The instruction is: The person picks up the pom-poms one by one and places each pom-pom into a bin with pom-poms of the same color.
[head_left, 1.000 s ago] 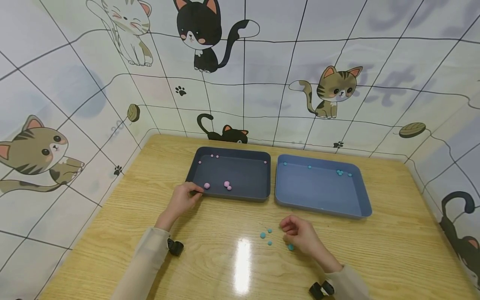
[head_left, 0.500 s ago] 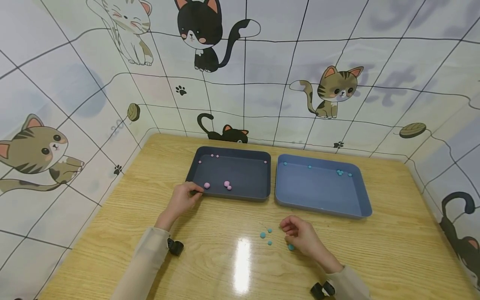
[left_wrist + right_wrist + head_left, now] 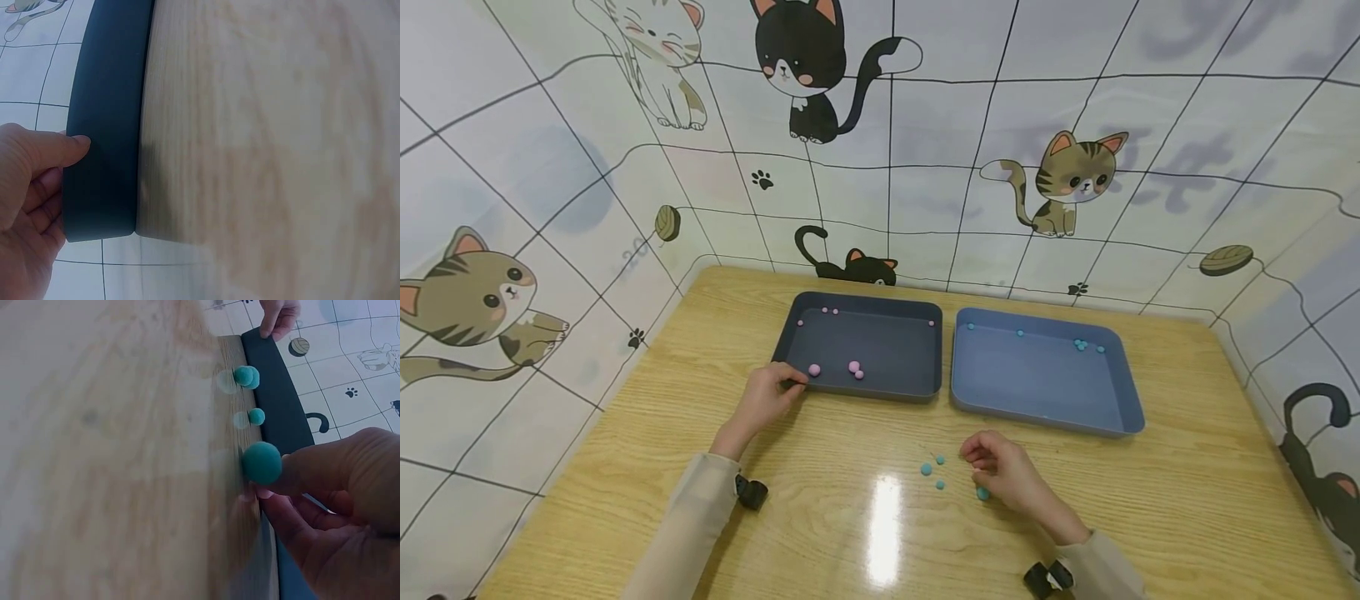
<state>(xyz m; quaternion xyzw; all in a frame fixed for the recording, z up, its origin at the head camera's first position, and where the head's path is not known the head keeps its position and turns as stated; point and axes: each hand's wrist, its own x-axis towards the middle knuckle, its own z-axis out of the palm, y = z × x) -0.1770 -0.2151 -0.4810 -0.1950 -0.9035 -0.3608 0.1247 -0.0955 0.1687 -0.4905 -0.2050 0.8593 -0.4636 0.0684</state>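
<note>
At a wooden table (image 3: pixel 820 517), the near left corner of a dark tray (image 3: pixel 880 333) is gripped by a person's left hand (image 3: pixel 767 397), the thumb laid against the outer wall and the other fingers largely hidden behind the rim. Beyond the table's near half, a blue tray (image 3: pixel 1030 375) is placed just beside the dark one, the two separated by a narrow gap.

The right hand (image 3: pixel 1011 475) is held low over the wood in front of the blue tray, its fingers bent and its thumb brought near them. A teal ball (image 3: pixel 982 493) is seen at the thumb, on the side facing the wrist camera; whether it is touched, or whether anything is pinched between the fingertips, cannot be told. Three loose teal balls (image 3: pixel 927 469) are scattered on the table to the left of that hand (two of them appear overlapped from the right wrist).

Inside the dark tray, small pink balls (image 3: pixel 824 310) are spread along the far side and in the corners, while larger pink balls (image 3: pixel 814 370) are grouped toward the near wall, two of them set close together. In the blue tray, small teal balls (image 3: pixel 1019 332) are lined along the far side, some clustered toward the right. The table is backed by a wall (image 3: pixel 925 200) printed with cartoon cats and grid lines.
</note>
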